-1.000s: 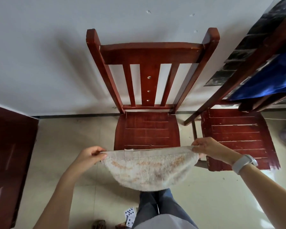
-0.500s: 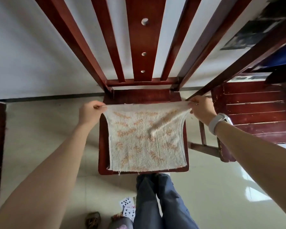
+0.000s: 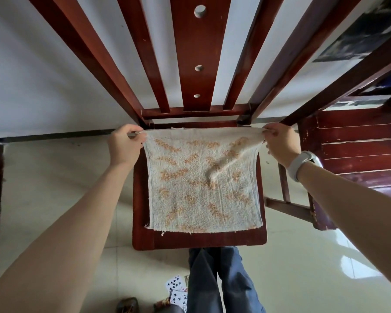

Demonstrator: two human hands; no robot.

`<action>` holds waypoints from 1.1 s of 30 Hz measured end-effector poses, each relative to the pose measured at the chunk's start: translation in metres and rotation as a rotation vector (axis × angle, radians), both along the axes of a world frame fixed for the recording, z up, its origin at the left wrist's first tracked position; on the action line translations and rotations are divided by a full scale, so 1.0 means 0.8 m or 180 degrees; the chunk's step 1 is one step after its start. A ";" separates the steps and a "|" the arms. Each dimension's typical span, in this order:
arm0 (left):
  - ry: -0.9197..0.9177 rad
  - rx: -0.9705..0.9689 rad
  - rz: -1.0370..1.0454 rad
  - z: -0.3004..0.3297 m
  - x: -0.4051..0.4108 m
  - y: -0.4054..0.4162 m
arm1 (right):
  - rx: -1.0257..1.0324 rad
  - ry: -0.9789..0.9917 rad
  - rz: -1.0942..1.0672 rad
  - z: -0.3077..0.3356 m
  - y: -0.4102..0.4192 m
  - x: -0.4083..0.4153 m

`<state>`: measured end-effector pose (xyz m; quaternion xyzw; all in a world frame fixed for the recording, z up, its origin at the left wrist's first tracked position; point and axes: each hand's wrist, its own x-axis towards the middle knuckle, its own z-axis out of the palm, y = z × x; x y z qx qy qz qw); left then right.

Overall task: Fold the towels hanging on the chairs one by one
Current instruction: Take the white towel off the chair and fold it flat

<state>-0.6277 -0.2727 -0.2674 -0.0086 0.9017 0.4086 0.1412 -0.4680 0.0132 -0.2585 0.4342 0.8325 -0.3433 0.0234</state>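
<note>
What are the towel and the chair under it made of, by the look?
Towel: looks like cotton terry, matte, with a looped nubby pile and frayed threads at its near edge. Chair: seemingly solid wood under glossy red-brown lacquer, with slats and sheen showing.

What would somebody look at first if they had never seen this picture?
Probably the white towel with orange marks, spread on the seat of the red-brown wooden chair in the middle. The left hand and right hand pinch its far corners near the chair's back. Playing cards lie on the floor below, by the person's legs.
</note>
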 end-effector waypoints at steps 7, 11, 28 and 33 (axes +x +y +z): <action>-0.0167 0.0234 0.0361 -0.026 0.004 0.004 | -0.0409 0.0009 -0.0400 -0.021 -0.001 -0.009; -0.0441 0.0531 0.0780 -0.047 0.000 0.014 | -0.0884 0.0177 -0.0999 -0.055 -0.001 -0.028; -0.0422 -0.2077 -0.1964 -0.137 0.210 0.016 | -0.0495 -0.0895 -0.0339 -0.133 -0.044 0.066; -0.0434 -0.2130 -0.1964 -0.135 0.206 0.019 | -0.0342 -0.1051 -0.0631 -0.119 -0.033 0.073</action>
